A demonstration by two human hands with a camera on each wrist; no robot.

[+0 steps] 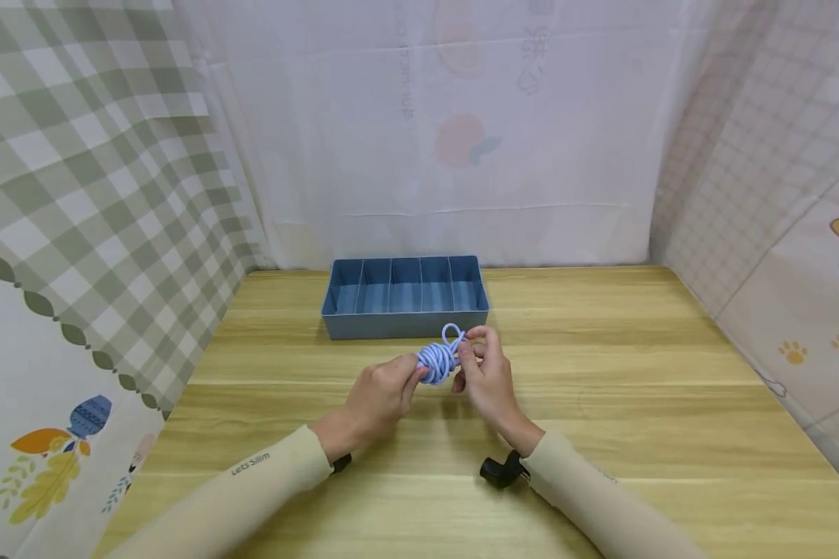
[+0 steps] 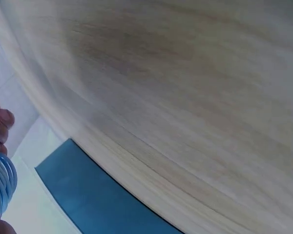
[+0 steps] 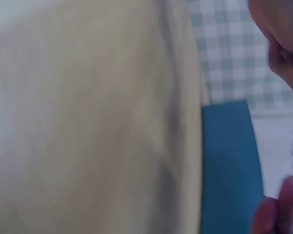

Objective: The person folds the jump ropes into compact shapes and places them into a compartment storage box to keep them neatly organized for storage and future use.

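Observation:
A light blue-violet cord (image 1: pixel 436 363), wound into a compact bundle, is held above the table between both hands. My left hand (image 1: pixel 381 394) grips the bundle's left end between thumb and fingers. At its right end, my right hand (image 1: pixel 488 376) pinches the cord near a small loop (image 1: pixel 451 334) that sticks up. In the left wrist view the coiled cord (image 2: pixel 1 183) shows at the left edge, with fingertips above and below it. Fingers (image 3: pixel 276 212) appear blurred at the lower right of the right wrist view.
Just beyond the hands, a blue-grey tray (image 1: pixel 405 324) with several compartments stands at the back of the wooden table (image 1: pixel 601 373). Curtains hang behind and at both sides. A black wrist device (image 1: pixel 501 470) sits under the right forearm.

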